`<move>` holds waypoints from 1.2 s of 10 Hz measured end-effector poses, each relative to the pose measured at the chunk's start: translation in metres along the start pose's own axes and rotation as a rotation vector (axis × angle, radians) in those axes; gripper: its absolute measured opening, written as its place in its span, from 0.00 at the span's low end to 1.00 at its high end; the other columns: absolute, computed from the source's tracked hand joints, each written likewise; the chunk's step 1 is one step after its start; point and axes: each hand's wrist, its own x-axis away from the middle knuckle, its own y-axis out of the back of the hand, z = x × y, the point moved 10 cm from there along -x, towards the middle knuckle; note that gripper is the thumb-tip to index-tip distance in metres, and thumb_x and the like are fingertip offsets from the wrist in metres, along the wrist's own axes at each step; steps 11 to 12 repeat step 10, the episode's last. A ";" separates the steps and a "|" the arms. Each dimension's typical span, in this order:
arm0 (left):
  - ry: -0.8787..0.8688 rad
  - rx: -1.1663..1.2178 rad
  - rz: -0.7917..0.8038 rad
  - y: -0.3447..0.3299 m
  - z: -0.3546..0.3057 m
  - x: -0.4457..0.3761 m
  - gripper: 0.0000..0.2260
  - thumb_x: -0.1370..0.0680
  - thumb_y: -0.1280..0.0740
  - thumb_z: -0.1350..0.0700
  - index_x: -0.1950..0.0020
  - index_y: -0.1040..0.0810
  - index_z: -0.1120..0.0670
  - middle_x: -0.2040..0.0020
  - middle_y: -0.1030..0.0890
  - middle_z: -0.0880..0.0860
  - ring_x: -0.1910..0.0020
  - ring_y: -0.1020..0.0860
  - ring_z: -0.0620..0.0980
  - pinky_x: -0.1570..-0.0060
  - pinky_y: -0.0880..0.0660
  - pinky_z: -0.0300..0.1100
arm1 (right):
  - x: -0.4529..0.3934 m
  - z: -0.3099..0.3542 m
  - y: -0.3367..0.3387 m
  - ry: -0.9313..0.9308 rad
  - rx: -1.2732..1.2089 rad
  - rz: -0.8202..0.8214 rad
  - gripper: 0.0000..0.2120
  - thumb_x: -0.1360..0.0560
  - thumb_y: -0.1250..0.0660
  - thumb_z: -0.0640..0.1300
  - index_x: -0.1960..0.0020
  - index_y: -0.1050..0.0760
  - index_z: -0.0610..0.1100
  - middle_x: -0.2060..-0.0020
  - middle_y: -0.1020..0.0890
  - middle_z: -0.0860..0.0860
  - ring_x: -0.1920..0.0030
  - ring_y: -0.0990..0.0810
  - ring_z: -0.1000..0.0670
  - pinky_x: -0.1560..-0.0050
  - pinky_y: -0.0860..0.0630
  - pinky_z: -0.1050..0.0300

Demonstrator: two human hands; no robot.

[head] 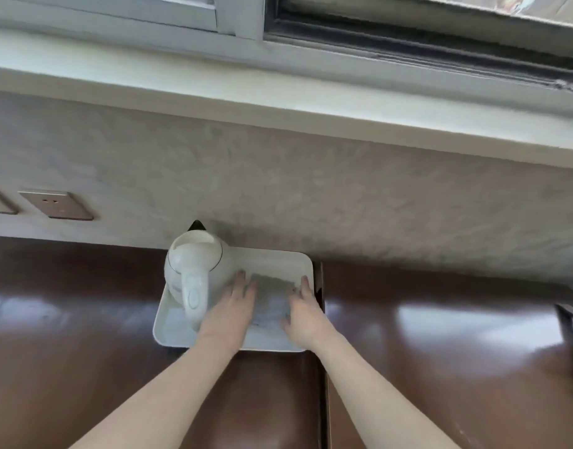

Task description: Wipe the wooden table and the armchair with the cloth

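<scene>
We press both hands, left hand (234, 306) and right hand (303, 311), spread flat on cloth (272, 298) at tray (303, 264) right end. Risk: left wrist knocks kettle (196, 270) alongside, tipping it onto wooden table (84, 319).

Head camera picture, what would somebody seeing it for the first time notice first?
Probably the two bare hands in the middle, the left hand and right hand laid flat on either side of a grey cloth in a white tray. Next, the white kettle standing in the tray's left part, close beside the left hand. All of it sits on a glossy dark wooden table against a pale wall under a window sill.
</scene>
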 end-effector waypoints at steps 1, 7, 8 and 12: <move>-0.055 -0.130 0.131 -0.030 -0.004 -0.022 0.44 0.22 0.29 0.57 0.18 0.57 0.57 0.17 0.57 0.59 0.20 0.47 0.58 0.24 0.41 0.48 | -0.025 -0.004 -0.033 0.030 0.217 0.112 0.36 0.19 0.40 0.37 0.19 0.58 0.38 0.21 0.62 0.38 0.21 0.62 0.35 0.23 0.61 0.47; -0.036 -0.422 0.339 -0.075 -0.013 -0.099 0.68 0.34 0.22 0.36 0.23 0.71 0.64 0.19 0.64 0.62 0.20 0.64 0.61 0.23 0.62 0.52 | -0.088 -0.031 -0.044 0.059 0.487 0.213 0.62 0.29 0.24 0.53 0.22 0.72 0.41 0.22 0.70 0.46 0.22 0.69 0.44 0.22 0.64 0.51; -0.048 -0.413 0.277 -0.064 -0.016 -0.083 0.64 0.32 0.24 0.37 0.22 0.68 0.64 0.19 0.62 0.62 0.19 0.62 0.60 0.23 0.63 0.52 | -0.081 -0.023 -0.032 0.081 0.418 0.167 0.50 0.23 0.31 0.45 0.21 0.69 0.40 0.21 0.66 0.46 0.21 0.65 0.46 0.21 0.63 0.53; -0.087 -0.400 0.111 0.010 -0.013 -0.044 0.60 0.31 0.28 0.32 0.19 0.62 0.60 0.18 0.61 0.60 0.19 0.61 0.59 0.24 0.67 0.52 | -0.043 0.006 0.018 0.108 0.318 0.029 0.41 0.21 0.40 0.35 0.21 0.66 0.38 0.20 0.61 0.44 0.19 0.60 0.46 0.20 0.56 0.51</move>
